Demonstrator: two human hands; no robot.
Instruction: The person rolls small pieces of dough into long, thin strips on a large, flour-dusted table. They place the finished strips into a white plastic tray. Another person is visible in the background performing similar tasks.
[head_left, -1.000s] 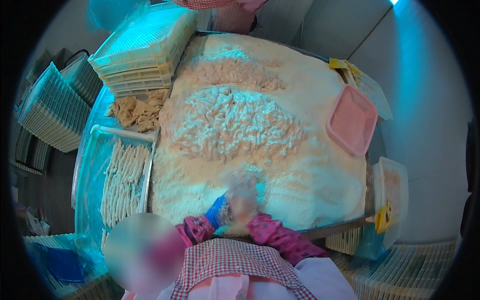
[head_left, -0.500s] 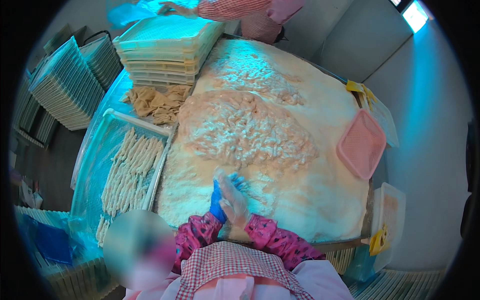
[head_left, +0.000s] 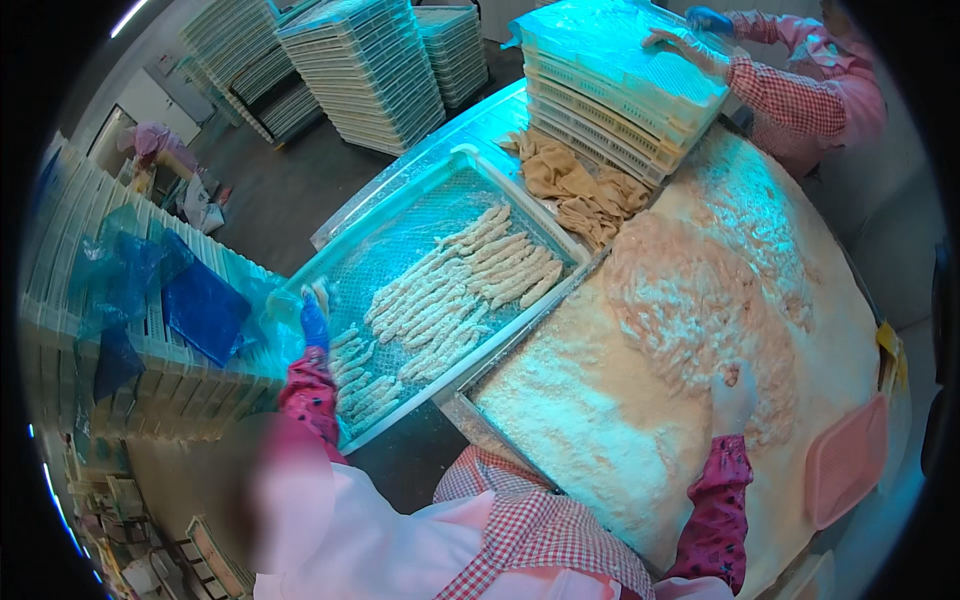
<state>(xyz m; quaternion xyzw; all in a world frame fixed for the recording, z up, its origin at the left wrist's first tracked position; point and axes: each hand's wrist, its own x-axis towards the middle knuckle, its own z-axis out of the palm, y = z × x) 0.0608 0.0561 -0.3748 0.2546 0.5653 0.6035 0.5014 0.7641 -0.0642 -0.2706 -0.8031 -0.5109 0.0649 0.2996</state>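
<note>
My left hand (head_left: 314, 322), in a blue glove with pale, floury-looking fingertips, is at the left rim of a pale mesh-bottomed tray (head_left: 470, 390). Its fingers look curled, but what they hold is too small to tell. Rows of flour-coated strips (head_left: 440, 290) lie in that tray. My right hand (head_left: 732, 405), in a clear glove dusted white, is at the near edge of a heap of wet raw meat pieces (head_left: 670, 300). A small pinkish piece (head_left: 732, 374) shows at its closed fingers. Around the heap spreads white flour (head_left: 570, 420) on the worktable.
Stacked trays (head_left: 610, 90) and a crumpled tan cloth (head_left: 580, 185) are beyond the tray. A co-worker's hands (head_left: 690, 45) rest near that stack. A pink basket (head_left: 847, 462) sits at the right. Tray stacks (head_left: 360, 80) and a blue sheet (head_left: 203, 300) are farther left.
The view has swung left. My hands, together over the flour before, are now apart: the left has gone to the tray, the right to the meat heap.
</note>
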